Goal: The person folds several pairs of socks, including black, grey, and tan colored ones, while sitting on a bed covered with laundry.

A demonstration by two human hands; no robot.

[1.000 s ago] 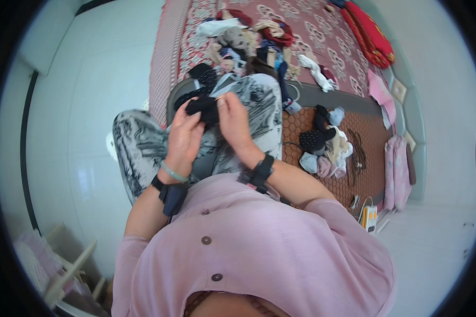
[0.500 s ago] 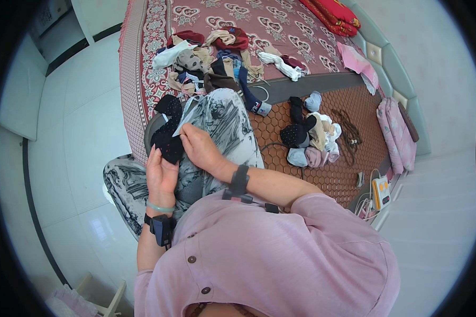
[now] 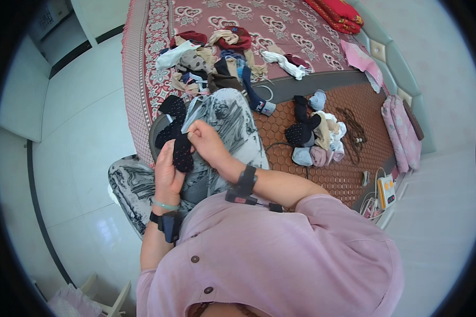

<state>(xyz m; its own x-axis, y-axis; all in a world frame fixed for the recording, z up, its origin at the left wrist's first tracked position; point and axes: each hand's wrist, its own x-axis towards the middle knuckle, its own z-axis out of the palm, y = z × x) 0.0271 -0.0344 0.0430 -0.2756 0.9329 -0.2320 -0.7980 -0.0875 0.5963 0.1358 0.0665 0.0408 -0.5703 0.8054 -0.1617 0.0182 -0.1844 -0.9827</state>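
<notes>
In my lap a black sock with small light dots [image 3: 183, 154] hangs between my two hands. My left hand [image 3: 168, 171] is closed round its left side, with some fingers hidden behind it. From the right, my right hand [image 3: 206, 141] pinches its upper edge between thumb and fingers. Just beyond, another stretch of black dotted fabric [image 3: 173, 110] lies by my knee; whether it joins the held sock I cannot tell. A light blue strip of cloth [image 3: 190, 115] lies beside it, against my patterned trousers [image 3: 230, 119].
Beyond my knees lies a heap of mixed socks [image 3: 195, 61] on the patterned bedcover [image 3: 195, 16]. To the right, balled socks [image 3: 320, 137] sit on a brown mat [image 3: 280, 124]. A navy sock [image 3: 256, 100] lies between them. A power strip [image 3: 386, 191] with cables is at far right.
The dotted sock's rounded end has turned and shifted right, now hanging in front of my left fingers. My left hand has gone from spread flat to closed round it.
</notes>
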